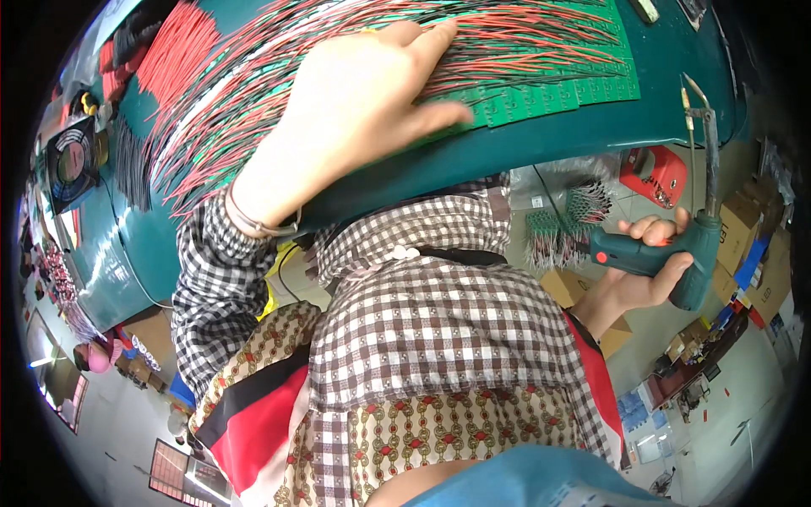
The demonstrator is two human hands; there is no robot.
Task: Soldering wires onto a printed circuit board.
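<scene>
Blue fabric (524, 480) below bench (667, 68); left hand (351, 97), fingers (433, 49) parted, seemingly empty, covers its wires (515, 44), perhaps steadying; right hand (635, 289) encircles soldering gun (701, 253) beside it.

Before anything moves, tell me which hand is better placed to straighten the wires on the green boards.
Probably the left hand: it lies over the wires on the green boards, with no tool visible in it. The right hand is off the table, its grip around a green soldering gun.
</scene>
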